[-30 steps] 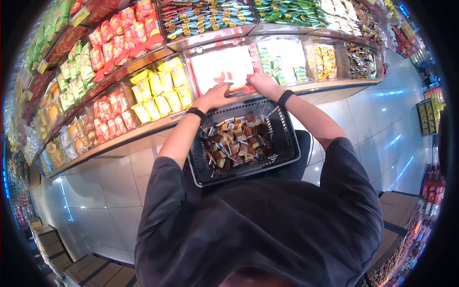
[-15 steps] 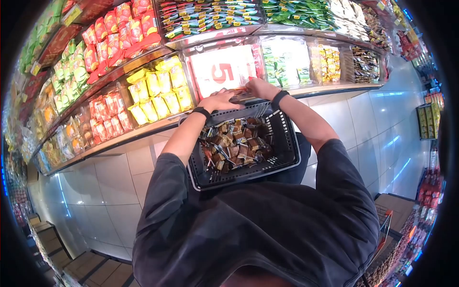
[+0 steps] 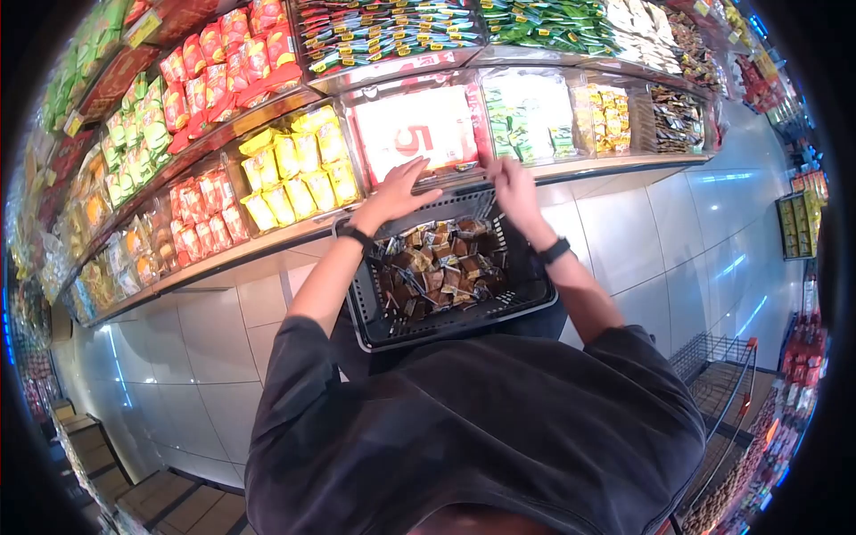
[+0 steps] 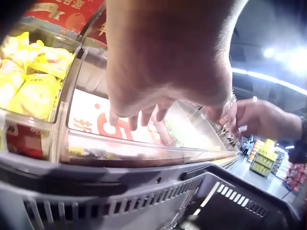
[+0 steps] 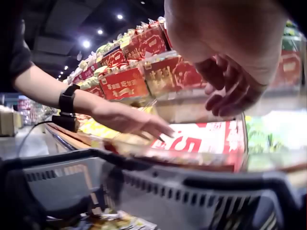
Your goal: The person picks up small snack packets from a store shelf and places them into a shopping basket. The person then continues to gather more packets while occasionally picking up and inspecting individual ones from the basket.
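Note:
My left hand (image 3: 395, 194) hovers over the far rim of the black shopping basket (image 3: 364, 312), fingers spread toward a bin's front. In that bin lies a white and red sign (image 3: 415, 125) with a large 5; the left wrist view shows the fingertips overlapping it. My right hand (image 3: 517, 198), blurred, is above the basket's far right corner, back from the bin. Its fingers hang loosely curled in the right wrist view, with nothing visible between them. Small brown wrapped sweets (image 3: 441, 267) lie heaped in the basket.
Yellow packets (image 3: 299, 165) fill the bin to the left, green and white packets (image 3: 526, 120) the one to the right. More packets stand on the tier above. A wire shopping cart (image 3: 718, 366) is behind on the right, on the tiled floor (image 3: 660, 223).
My right hand has drawn back from the bin's front edge, toward the basket's right corner. My left hand has lifted and spread its fingers. The cart has come further into view.

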The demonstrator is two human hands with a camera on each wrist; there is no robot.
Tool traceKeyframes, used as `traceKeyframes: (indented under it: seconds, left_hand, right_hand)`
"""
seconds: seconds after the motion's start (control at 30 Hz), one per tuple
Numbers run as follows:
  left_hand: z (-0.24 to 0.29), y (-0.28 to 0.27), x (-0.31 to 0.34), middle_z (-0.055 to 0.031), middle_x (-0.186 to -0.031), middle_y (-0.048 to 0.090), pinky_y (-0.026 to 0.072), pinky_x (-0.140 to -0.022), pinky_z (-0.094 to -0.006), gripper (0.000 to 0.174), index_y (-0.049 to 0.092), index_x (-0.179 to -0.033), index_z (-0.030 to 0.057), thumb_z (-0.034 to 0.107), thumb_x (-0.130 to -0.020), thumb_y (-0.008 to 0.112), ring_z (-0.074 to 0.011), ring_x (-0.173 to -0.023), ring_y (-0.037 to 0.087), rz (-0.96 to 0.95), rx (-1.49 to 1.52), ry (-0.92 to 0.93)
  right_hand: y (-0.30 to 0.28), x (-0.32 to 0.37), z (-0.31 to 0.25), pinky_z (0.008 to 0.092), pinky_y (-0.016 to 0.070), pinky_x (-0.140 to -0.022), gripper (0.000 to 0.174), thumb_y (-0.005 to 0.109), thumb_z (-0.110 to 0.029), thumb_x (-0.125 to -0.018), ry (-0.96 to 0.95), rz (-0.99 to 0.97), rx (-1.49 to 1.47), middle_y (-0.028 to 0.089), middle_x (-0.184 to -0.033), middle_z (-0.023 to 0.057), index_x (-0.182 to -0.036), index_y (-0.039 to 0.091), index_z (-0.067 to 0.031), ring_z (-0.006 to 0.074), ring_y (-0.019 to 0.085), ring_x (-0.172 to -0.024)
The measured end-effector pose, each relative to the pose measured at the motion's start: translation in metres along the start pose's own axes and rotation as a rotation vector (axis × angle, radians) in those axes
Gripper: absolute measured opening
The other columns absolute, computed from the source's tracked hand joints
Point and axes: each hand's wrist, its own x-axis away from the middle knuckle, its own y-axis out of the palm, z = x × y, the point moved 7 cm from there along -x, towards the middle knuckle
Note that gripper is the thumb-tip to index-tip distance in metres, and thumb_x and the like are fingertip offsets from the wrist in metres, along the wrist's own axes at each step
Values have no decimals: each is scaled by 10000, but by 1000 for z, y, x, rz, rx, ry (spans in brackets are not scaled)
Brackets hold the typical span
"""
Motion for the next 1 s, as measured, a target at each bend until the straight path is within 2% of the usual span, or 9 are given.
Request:
traceKeyframes:
  seconds: [0.2, 0.27, 0.4, 0.5, 0.53, 0.67, 0.8, 0.87, 1.0]
  left_hand:
    - [66, -4, 83, -199, -1397, 555, 393, -1127, -439, 492, 529, -1383, 32, 221, -946, 653, -374, -1326, 500, 234, 206, 11]
    - [82, 3, 109, -206, -1285, 616, 458, -1041, -426, 405, 588, -1292, 10, 151, -919, 663, -374, -1219, 578, 212, 256, 19]
    - [81, 23, 155, -187, -1050, 707, 546, -857, -397, 265, 668, -1154, 1, 119, -916, 674, -318, -973, 700, 50, 384, -124]
    - [80, 23, 181, -183, -1051, 726, 544, -860, -372, 238, 675, -1139, -17, 100, -931, 662, -290, -980, 716, 46, 385, -197]
    - [80, 22, 187, -181, -1032, 730, 547, -854, -369, 241, 676, -1140, -18, 97, -928, 666, -288, -968, 720, 47, 414, -226]
    - [72, 25, 198, -180, -963, 735, 559, -789, -348, 256, 675, -1141, -24, 104, -920, 685, -258, -862, 722, 88, 446, -239]
    - [82, 16, 194, -145, -988, 737, 562, -755, -338, 322, 641, -1197, -10, 162, -936, 716, -200, -816, 711, 147, 553, -279]
    - [93, 15, 182, -130, -1004, 728, 562, -789, -331, 341, 618, -1232, -18, 168, -958, 698, -196, -889, 709, 121, 694, -269]
    - [130, 5, 162, -172, -959, 723, 606, -767, -319, 150, 594, -1038, -56, 89, -1007, 615, -226, -875, 735, -31, 1221, -252]
  right_hand:
    - [131, 139, 106, 547, 525, -929, 559, 681, -257, -864, 61, -685, 540, 575, -1287, 321, -1332, 496, -16, 435, 622, -1152]
    - [162, 158, 124, 585, 476, -1005, 766, 695, -366, -870, 325, -953, 453, 439, -1450, 315, -1465, 348, -31, 460, 529, -1282]
    - [193, 175, 141, 566, 494, -990, 829, 731, -406, -842, 214, -1113, 562, 428, -1455, 332, -1472, 349, -26, 467, 566, -1238]
    - [198, 184, 132, 511, 545, -922, 632, 794, -413, -779, 181, -1276, 408, 649, -1225, 278, -1227, 636, 4, 421, 666, -1089]
    - [198, 185, 132, 498, 563, -875, 389, 712, -344, -851, 149, -1174, 437, 714, -1050, 242, -1019, 724, 6, 400, 691, -1026]
    - [179, 163, 124, 521, 556, -792, 263, 541, -134, -887, -51, -929, 554, 715, -947, 245, -1070, 675, -1, 424, 700, -865]
    - [116, 124, 61, 445, 563, -720, 177, 622, -125, -913, -112, -651, 257, 733, -881, 204, -999, 673, 20, 345, 725, -805]
    - [72, 111, 0, 315, 534, -641, 129, 713, -100, -919, 300, -725, -318, 738, -844, 114, -932, 667, 20, 184, 711, -762]
    - [36, 110, -68, 221, 483, -633, 126, 714, -104, -954, 396, -674, -724, 721, -853, 29, -901, 679, 5, 55, 653, -761]
